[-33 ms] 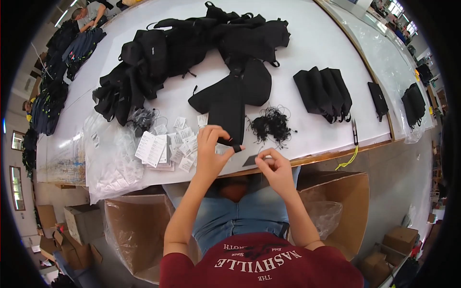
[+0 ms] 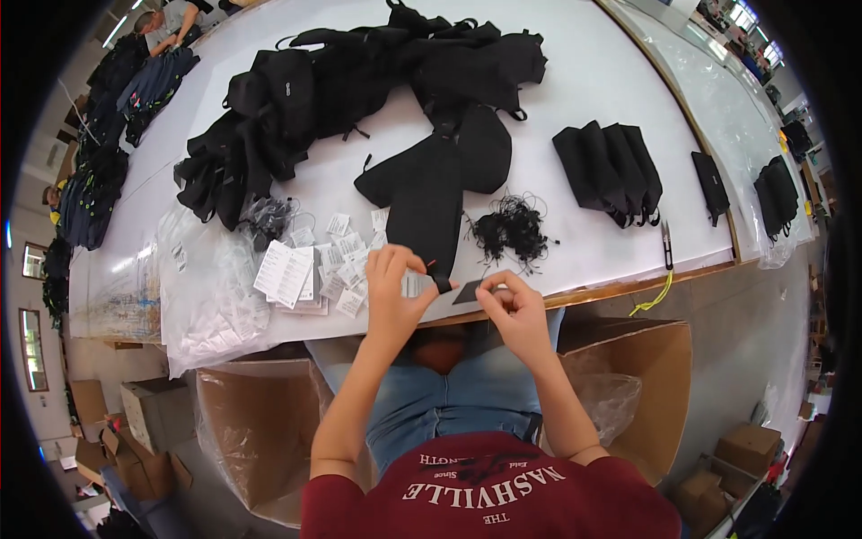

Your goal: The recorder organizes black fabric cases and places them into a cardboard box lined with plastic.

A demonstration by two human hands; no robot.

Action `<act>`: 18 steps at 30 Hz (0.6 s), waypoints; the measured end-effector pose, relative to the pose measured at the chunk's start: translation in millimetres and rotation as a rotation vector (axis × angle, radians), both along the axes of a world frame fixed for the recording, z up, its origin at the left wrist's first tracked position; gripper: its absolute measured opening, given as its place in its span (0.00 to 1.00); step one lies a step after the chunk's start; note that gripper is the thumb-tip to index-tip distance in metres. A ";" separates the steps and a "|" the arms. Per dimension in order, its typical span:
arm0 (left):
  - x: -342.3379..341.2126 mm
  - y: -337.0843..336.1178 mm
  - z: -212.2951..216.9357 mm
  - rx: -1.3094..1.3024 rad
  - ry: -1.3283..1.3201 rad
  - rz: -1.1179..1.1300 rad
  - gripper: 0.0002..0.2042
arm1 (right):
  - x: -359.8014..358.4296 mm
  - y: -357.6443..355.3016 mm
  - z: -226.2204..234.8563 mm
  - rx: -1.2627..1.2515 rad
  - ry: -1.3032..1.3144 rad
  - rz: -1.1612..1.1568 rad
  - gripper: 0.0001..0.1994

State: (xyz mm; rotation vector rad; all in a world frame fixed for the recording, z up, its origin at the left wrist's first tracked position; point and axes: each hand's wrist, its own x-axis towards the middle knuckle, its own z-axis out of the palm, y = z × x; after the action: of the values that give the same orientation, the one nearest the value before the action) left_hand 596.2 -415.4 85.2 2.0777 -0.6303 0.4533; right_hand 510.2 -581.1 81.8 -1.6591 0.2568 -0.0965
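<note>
A black fabric bag point(image 2: 426, 211) lies on the table in front of me, its narrow end pointing toward me. My left hand point(image 2: 393, 286) is closed in a pinch on the small loop at that end, thumb against fingertips. A white label point(image 2: 415, 285) shows between its thumb and fingers; whether it is held or lies behind, I cannot tell. My right hand point(image 2: 518, 312) pinches a dark grey hang tag point(image 2: 467, 292) by its right side, just right of the loop and apart from it. Beyond the right hand sits a tangle of black tag strings point(image 2: 510, 235).
Left of my hands are loose white labels point(image 2: 287, 274) and a clear plastic bag point(image 2: 211, 310). More black bags point(image 2: 332, 90) are heaped behind. Folded black pouches point(image 2: 611, 171) and snips point(image 2: 667, 247) with a yellow cord lie right. Cardboard boxes point(image 2: 260, 422) stand below the table edge.
My left hand has shifted slightly toward me and right, with the loop in it. The grey tag has tilted and shows more of its face. The bag's near part lies a little differently.
</note>
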 end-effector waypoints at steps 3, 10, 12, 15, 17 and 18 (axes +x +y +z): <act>-41.2 19.9 -8.0 0.054 0.285 0.084 0.10 | 8.9 12.2 6.1 -0.126 -0.031 0.086 0.03; -67.4 30.2 -12.2 -0.252 0.617 0.111 0.08 | -2.0 31.3 2.0 -0.263 -0.041 0.303 0.05; -67.3 32.6 -13.0 -0.272 0.648 0.064 0.08 | -5.9 32.3 -1.4 -0.301 -0.041 0.301 0.05; -67.9 30.7 -12.2 -0.311 0.682 0.004 0.08 | -11.1 34.2 -8.3 -0.262 -0.111 0.260 0.05; -69.2 27.9 -10.3 -0.329 0.692 -0.006 0.07 | -12.5 35.5 -8.1 -0.206 -0.065 0.206 0.05; -70.3 25.8 -8.8 -0.313 0.642 0.003 0.05 | -14.2 34.7 -9.9 -0.206 -0.061 0.205 0.05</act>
State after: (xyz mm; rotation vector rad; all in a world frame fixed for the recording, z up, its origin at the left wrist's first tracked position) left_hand 525.9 -389.6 76.4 1.7782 -0.1585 -0.1205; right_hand 496.0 -546.3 71.9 -1.8748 0.0292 -0.0191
